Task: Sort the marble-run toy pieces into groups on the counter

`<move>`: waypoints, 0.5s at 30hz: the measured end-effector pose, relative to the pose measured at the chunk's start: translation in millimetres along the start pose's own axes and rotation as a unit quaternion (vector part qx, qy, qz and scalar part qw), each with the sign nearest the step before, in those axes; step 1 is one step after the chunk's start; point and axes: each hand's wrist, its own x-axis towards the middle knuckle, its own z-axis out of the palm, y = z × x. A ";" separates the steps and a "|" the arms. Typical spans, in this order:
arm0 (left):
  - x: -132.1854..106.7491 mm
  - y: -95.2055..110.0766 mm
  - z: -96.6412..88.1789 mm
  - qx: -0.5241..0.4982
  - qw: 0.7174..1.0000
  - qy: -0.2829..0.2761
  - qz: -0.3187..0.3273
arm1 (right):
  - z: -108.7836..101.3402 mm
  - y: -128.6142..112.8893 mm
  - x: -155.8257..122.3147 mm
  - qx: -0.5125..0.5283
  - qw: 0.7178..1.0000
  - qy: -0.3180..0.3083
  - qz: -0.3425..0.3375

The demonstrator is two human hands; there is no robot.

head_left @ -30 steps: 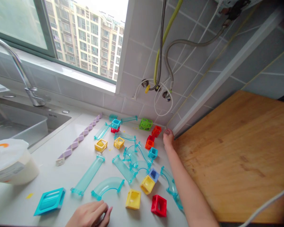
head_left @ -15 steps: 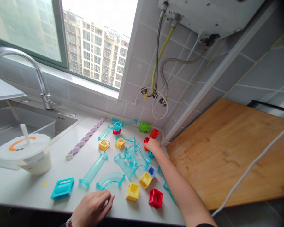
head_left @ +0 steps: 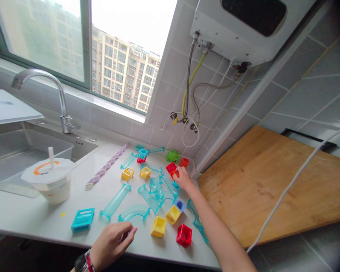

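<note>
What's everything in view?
Cubes: four, yellow, counter
Other blocks: several, multicoloured, counter
Tracks: several, turquoise, counter
Frame: one, turquoise, front left
Strip: one, purple, near sink
Cup: one, white, left
Sink: one, grey, left
Faucet: one, silver, behind sink
Window: one, green-framed, back
Buildings: several, beige, outside
Wall unit: one, white, above
Hoses: several, grey, yellow, wall
Board: one, brown, right
Foreground cable: one, white, right
Left grip: one, bare, front
Right grip: one, bare, at red block
</note>
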 end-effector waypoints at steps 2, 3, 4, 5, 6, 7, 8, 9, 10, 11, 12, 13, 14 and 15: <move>1.9 1.0 -2.6 -0.015 1.000 0.015 -0.011 | -5.0 2.4 -9.9 0.010 0.999 0.017 -0.030; 3.1 2.3 -4.5 -0.021 0.999 0.025 -0.019 | -8.1 3.1 -14.0 0.016 0.999 0.026 -0.044; 4.4 3.9 -6.6 -0.029 0.999 0.034 -0.029 | -11.7 3.4 -17.3 0.023 0.998 0.035 -0.056; 5.8 6.0 -8.8 -0.039 0.998 0.042 -0.040 | -15.8 3.1 -20.2 0.028 0.997 0.044 -0.065; 7.3 8.4 -11.0 -0.053 0.996 0.046 -0.051 | -20.5 2.1 -22.7 0.034 0.995 0.054 -0.074; 8.9 11.0 -13.0 -0.070 0.994 0.048 -0.063 | -25.8 0.1 -25.2 0.043 0.993 0.066 -0.087; 10.6 13.7 -14.7 -0.089 0.992 0.050 -0.076 | -31.9 -3.2 -28.0 0.054 0.990 0.080 -0.104; 12.6 16.4 -16.2 -0.106 0.989 0.053 -0.089 | -38.5 -7.9 -31.4 0.067 0.985 0.094 -0.125; 14.8 19.1 -17.5 -0.119 0.986 0.058 -0.102 | -45.8 -14.3 -35.9 0.083 0.979 0.108 -0.150; 17.3 21.7 -18.9 -0.127 0.983 0.064 -0.115 | -53.6 -22.3 -41.8 0.100 0.972 0.118 -0.176; 20.1 24.3 -20.5 -0.131 0.981 0.070 -0.125 | -61.5 -31.8 -49.4 0.115 0.966 0.118 -0.200; 23.0 26.9 -22.4 -0.131 0.980 0.075 -0.129 | -69.3 -42.6 -58.9 0.128 0.960 0.110 -0.222; 26.1 29.5 -24.7 -0.130 0.980 0.075 -0.130 | -76.7 -54.2 -70.2 0.139 0.957 0.094 -0.237; 28.9 32.3 -27.5 -0.128 0.981 0.074 -0.128 | -83.3 -66.3 -83.0 0.147 0.954 0.058 -0.254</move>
